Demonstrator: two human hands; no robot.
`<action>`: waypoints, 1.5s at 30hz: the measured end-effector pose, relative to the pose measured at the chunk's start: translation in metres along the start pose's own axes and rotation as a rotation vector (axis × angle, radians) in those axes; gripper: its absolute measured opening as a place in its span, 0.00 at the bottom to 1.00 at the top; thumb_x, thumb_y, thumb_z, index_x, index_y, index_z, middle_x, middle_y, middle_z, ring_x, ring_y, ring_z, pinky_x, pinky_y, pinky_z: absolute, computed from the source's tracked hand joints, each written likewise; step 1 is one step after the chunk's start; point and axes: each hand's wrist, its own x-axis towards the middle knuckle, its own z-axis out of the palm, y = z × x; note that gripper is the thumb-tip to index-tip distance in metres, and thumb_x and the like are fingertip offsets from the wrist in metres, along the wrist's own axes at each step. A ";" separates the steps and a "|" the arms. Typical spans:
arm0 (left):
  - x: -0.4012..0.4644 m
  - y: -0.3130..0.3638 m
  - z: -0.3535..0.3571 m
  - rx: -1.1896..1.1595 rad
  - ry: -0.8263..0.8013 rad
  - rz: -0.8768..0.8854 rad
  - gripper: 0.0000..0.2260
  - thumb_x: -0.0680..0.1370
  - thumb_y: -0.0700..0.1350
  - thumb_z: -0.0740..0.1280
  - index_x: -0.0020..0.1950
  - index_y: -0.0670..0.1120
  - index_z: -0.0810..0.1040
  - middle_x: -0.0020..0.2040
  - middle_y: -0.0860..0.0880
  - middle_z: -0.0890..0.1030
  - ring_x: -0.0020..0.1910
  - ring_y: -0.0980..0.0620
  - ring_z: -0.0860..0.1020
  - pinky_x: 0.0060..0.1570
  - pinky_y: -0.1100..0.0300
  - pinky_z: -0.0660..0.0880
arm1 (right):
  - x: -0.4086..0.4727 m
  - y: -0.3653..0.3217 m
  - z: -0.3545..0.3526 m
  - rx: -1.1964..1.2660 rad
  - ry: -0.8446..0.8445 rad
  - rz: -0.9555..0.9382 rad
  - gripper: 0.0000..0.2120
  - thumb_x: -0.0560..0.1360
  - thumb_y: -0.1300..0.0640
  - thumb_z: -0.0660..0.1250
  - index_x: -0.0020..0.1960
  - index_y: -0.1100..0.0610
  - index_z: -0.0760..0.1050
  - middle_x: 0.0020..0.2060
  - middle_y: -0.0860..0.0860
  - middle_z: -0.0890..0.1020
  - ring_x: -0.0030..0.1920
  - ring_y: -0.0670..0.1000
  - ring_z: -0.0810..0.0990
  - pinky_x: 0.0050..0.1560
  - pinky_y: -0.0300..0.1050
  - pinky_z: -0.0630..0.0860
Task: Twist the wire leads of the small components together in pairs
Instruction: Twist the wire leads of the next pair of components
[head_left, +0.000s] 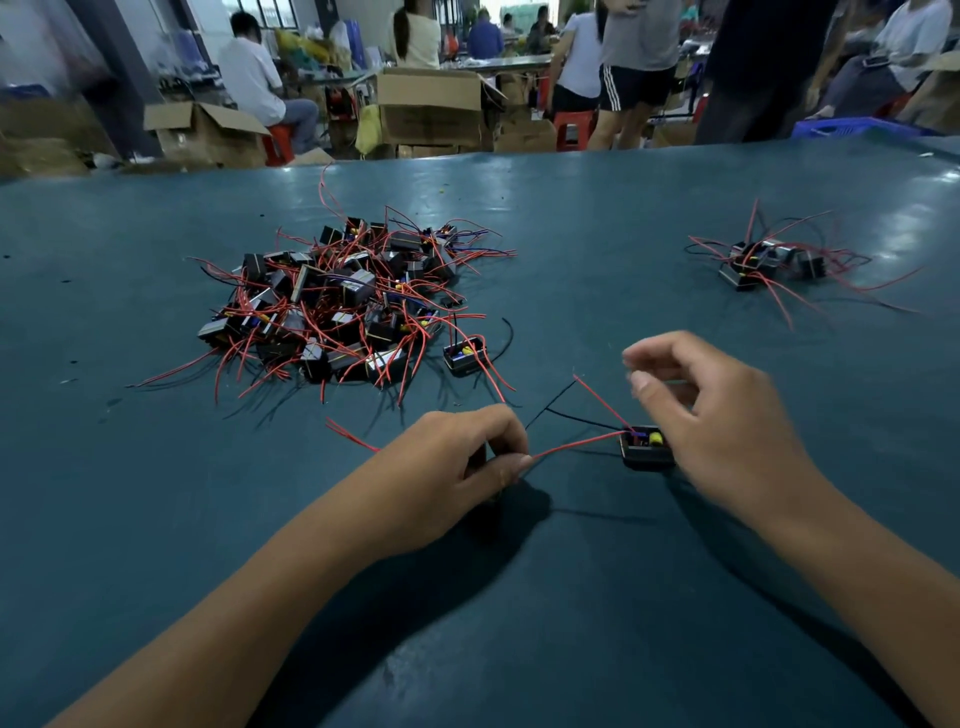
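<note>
We have one small black box-shaped component with a yellow part on top (645, 450) lying on the dark teal table mat (519, 623), just beside and partly under the heel of our right hand (727, 431). Its long red lead (576, 445) runs leftward and slightly toward us, nearly straight, into our left hand (457, 470), whose curled fingers pinch it at the fingertips; the lead's far end (350, 438) sticks out past that hand. A second, shorter red lead (600, 401) and a thin black lead (569, 415) rise from the same component up and to the left, away from us, ending between the two hands. Our right hand hovers above them with thumb and forefinger drawn close, but motion blur keeps us from telling whether they grip anything. We judge the right hand nearer the free leads, so the pairing turns on bringing those toward the pinched one. The big tangled pile of black components with red wires (337, 301) waits beyond our left hand, a smaller cluster (769, 262) sits well off to the far right. The left palm hides part of the pinched lead.
</note>
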 end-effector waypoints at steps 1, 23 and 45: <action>0.000 -0.001 -0.002 0.017 0.005 -0.003 0.04 0.81 0.51 0.65 0.47 0.56 0.73 0.39 0.56 0.80 0.36 0.55 0.78 0.36 0.62 0.74 | -0.001 0.001 0.003 -0.017 -0.027 0.026 0.07 0.78 0.60 0.67 0.54 0.52 0.80 0.48 0.43 0.83 0.47 0.36 0.80 0.48 0.22 0.70; 0.000 0.000 -0.001 -0.020 0.075 -0.079 0.03 0.81 0.51 0.62 0.47 0.56 0.71 0.38 0.53 0.83 0.34 0.49 0.79 0.39 0.47 0.77 | -0.001 0.002 0.017 -0.108 0.032 0.164 0.05 0.77 0.64 0.66 0.46 0.57 0.80 0.45 0.48 0.81 0.46 0.48 0.81 0.50 0.42 0.77; 0.007 0.013 0.013 0.103 0.180 -0.068 0.06 0.83 0.55 0.57 0.51 0.56 0.70 0.33 0.57 0.82 0.29 0.56 0.77 0.37 0.54 0.75 | -0.019 -0.015 0.032 0.336 -0.161 0.045 0.09 0.79 0.65 0.65 0.49 0.53 0.80 0.39 0.48 0.85 0.35 0.46 0.84 0.38 0.37 0.80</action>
